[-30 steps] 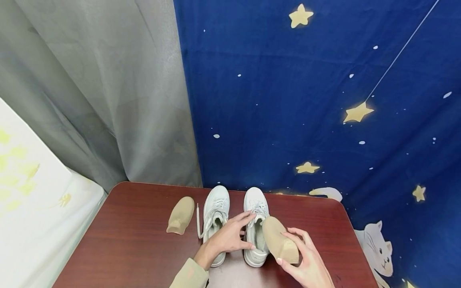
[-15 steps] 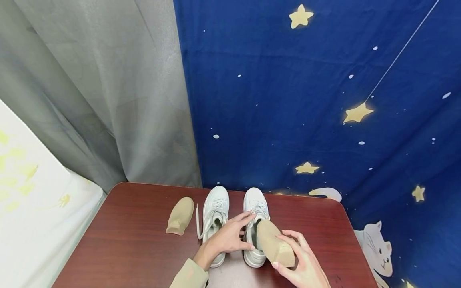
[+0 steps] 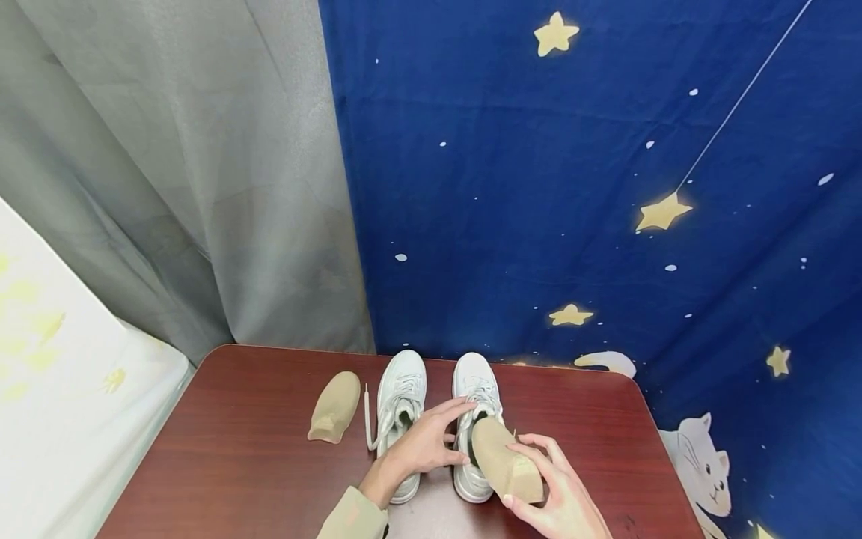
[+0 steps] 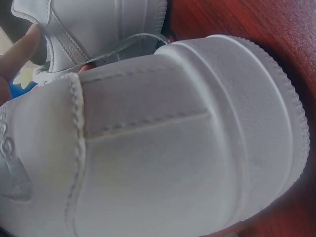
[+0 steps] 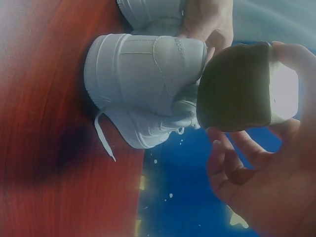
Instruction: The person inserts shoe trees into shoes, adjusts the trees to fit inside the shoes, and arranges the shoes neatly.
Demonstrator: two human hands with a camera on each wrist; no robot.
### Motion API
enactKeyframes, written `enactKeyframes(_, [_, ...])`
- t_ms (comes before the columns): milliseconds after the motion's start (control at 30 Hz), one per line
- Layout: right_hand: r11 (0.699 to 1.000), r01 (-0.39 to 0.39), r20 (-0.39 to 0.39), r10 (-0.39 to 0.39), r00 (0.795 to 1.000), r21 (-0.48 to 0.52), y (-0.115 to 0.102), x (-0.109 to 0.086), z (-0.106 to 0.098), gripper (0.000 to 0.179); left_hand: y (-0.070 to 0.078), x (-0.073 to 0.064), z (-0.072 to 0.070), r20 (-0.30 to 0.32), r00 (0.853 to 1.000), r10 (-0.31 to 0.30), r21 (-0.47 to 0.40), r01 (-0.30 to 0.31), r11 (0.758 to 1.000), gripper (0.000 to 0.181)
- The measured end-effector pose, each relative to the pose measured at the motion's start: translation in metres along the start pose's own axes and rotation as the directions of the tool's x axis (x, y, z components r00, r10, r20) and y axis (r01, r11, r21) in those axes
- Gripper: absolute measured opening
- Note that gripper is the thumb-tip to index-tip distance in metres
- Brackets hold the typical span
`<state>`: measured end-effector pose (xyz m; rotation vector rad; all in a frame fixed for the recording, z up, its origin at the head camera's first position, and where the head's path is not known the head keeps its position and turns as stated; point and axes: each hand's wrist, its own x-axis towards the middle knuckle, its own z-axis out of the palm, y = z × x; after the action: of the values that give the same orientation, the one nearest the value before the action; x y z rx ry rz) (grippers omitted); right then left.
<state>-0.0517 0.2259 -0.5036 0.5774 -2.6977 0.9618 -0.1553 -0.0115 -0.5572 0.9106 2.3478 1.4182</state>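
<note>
Two white sneakers stand side by side, toes away from me: the left sneaker (image 3: 404, 382) and the right sneaker (image 3: 475, 374). My left hand (image 3: 427, 442) reaches over the left one and holds the right one at its opening, thumb at the heel collar, fingers near the laces. With thumb and fingers my right hand (image 3: 555, 486) grips a beige shoe tree (image 3: 498, 457), its rounded end over that opening. The right wrist view shows its broad side (image 5: 232, 94) against the collar. A second beige shoe tree (image 3: 334, 408) lies left of the sneakers.
The reddish-brown table (image 3: 222, 449) has rounded far corners. Behind it hang a grey curtain (image 3: 283, 284) and a blue curtain with stars (image 3: 471, 224). A loose lace (image 3: 369, 427) trails beside the left sneaker.
My right hand has moved left with the shoe tree, bringing its rounded end over the right sneaker's opening. My left hand keeps its hold; the whole view has shifted slightly.
</note>
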Motion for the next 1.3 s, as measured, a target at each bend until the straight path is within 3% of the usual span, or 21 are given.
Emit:
enactKeyframes(167, [1.0,-0.021,0.049,0.021,0.999,-0.014,0.0,-0.001,0.0,0.058,0.001,0.0,0.0,-0.001,1.0,-0.009,-0.008,0.009,1.0,0.086])
enactKeyframes(367, [0.999,-0.029,0.045,0.03,0.999,-0.029,0.0,0.0,0.002,0.057,0.001,0.001,0.0,-0.007,1.0,-0.012,-0.009,0.012,1.0,0.083])
enactKeyframes(800, [0.987,-0.145,0.08,0.15,0.985,-0.063,0.0,0.004,0.009,0.054,0.004,0.001,0.001,-0.016,1.0,-0.017,-0.003,0.017,1.0,0.081])
enactKeyframes(1300, [0.983,-0.144,0.064,0.152,0.986,-0.11,-0.003,0.008,0.011,0.058,0.003,0.001,0.001,-0.038,0.999,0.005,0.012,-0.005,1.0,0.077])
